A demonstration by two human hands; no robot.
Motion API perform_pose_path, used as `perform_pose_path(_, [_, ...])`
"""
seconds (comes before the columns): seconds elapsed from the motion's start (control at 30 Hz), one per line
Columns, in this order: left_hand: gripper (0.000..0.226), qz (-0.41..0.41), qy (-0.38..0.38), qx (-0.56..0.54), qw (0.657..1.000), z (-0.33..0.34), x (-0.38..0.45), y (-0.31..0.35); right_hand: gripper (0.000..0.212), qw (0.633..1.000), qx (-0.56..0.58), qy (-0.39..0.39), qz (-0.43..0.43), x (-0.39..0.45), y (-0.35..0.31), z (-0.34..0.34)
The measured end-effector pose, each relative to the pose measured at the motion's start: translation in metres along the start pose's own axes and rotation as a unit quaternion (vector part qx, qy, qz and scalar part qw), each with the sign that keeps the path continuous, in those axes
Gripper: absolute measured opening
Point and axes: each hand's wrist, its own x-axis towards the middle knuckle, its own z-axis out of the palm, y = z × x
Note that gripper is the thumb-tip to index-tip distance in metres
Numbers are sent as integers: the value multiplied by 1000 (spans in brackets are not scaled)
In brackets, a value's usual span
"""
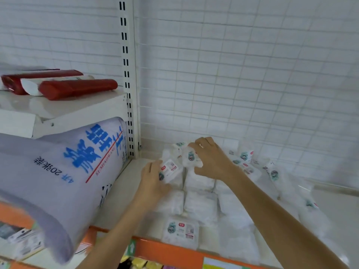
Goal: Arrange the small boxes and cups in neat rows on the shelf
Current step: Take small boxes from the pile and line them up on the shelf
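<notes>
A small white plastic-wrapped packet with a printed label (168, 170) is held in the left hand (153, 181), the fingers curled round its lower edge, above the back-left corner of the pale shelf with the orange front lip (124, 183). A second crumpled white packet with a teal figure print (191, 157) is pinched in the right hand (211, 160), just beside and slightly behind the first, the two packets almost touching. Beneath both hands flat white packets (200, 204) are laid in rows, their long axes running from the shelf front toward the white wire-grid back panel (252, 74). Loose packets (244, 158) are heaped to the right, near the right hand. The open space is judged to lie at the back left, nearer the left hand, so its packet would probably be set first, turned to match the rows. A large grey-white bag with blue lettering (77, 162) leans close on the left and could be brushed.
</notes>
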Motion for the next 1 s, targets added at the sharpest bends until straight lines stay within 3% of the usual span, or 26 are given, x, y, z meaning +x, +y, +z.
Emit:
perform_pose_path(0.1, [65,44,-11,8,999,-5,-1,-8,70,994,96,46,4,-15,-5,-12])
perform_pose_path(0.27, [65,127,-53,21,990,-27,-11,1,70,988,127,84,16,-58,-8,-27])
perform_pose_path(0.57, [70,197,-163,5,967,-24,-34,30,72,979,156,94,94,-141,6,-3])
perform_pose_path(0.8, [68,229,-178,-19,957,-5,-39,57,65,972,160,111,132,-180,15,1])
perform_pose_path(1.0, [63,260,-207,-80,940,22,-39,91,71,948,171,162,216,-222,20,-10])
